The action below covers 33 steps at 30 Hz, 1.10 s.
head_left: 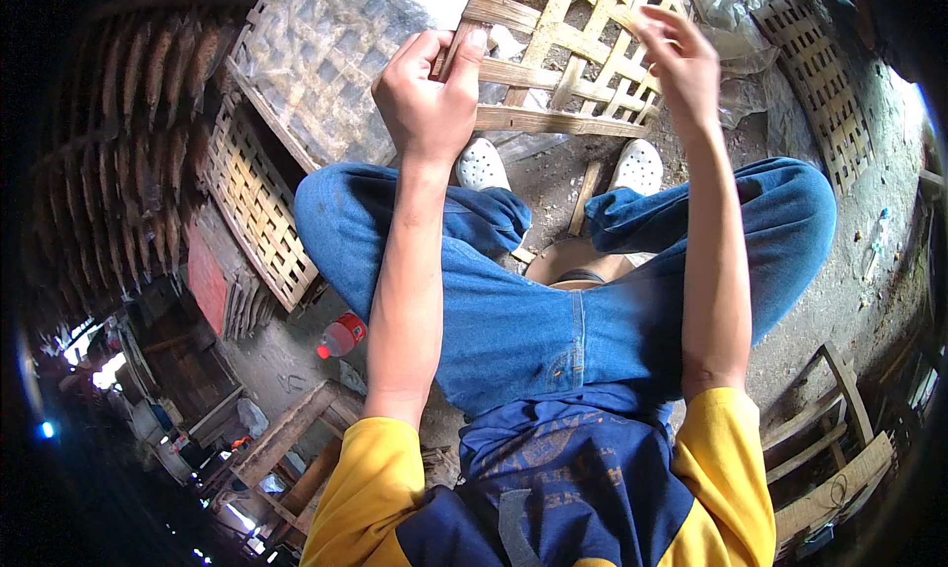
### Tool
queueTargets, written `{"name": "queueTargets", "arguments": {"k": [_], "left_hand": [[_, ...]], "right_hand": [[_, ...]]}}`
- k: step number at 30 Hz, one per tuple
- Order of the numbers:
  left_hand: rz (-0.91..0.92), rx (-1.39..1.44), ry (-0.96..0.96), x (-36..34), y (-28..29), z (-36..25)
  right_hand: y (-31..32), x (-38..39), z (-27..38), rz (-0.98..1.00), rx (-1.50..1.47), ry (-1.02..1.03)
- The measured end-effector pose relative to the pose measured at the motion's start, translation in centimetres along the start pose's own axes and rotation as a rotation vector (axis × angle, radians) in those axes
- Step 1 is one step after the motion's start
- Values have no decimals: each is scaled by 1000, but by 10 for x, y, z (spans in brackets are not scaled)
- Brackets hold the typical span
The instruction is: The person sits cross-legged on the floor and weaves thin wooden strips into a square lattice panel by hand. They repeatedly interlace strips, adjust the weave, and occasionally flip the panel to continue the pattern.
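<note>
A partly woven bamboo lattice panel [568, 63] lies on the ground in front of my knees and white shoes. My left hand [427, 98] is closed around the panel's near left strips, thumb on top. Over the panel's right part, my right hand [679, 65] hovers with fingers bent; it looks blurred, and whether it pinches a strip I cannot tell. I sit with knees apart in blue jeans [553, 310].
A finished woven panel covered in plastic [336, 53] leans at upper left, with more lattice panels stacked at left [252, 206] and at upper right [820, 83]. A red-capped bottle [341, 335] lies on the dirt floor. Wooden frames stand at lower left [286, 444] and lower right [829, 448].
</note>
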<state>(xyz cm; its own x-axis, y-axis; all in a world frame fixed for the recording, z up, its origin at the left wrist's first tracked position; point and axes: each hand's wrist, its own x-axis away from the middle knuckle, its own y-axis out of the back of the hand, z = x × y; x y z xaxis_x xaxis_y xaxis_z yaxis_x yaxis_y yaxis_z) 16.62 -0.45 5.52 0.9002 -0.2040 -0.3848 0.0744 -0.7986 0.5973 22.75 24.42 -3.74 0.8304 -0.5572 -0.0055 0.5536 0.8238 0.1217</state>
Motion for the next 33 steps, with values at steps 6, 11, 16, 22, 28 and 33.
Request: {"name": "queueTargets", "arguments": {"k": [6,11,16,22,28,33], "left_hand": [[9,47,-46,0,-2,-7],[54,66,-29,2,1,-11],[24,45,-126,-1,-4,-7],[1,51,-157,0,-3,-6],[35,48,-110,2,-1,-10],[44,41,-109,2,-1,-16]], "right_hand": [[-22,9,-3,151,427,460],[-20,11,-1,234,349,244],[-23,7,-10,83,22,258],[-33,18,12,16,-8,249],[-41,25,21,-104,318,569],[-46,32,34,-125,361,682]]}}
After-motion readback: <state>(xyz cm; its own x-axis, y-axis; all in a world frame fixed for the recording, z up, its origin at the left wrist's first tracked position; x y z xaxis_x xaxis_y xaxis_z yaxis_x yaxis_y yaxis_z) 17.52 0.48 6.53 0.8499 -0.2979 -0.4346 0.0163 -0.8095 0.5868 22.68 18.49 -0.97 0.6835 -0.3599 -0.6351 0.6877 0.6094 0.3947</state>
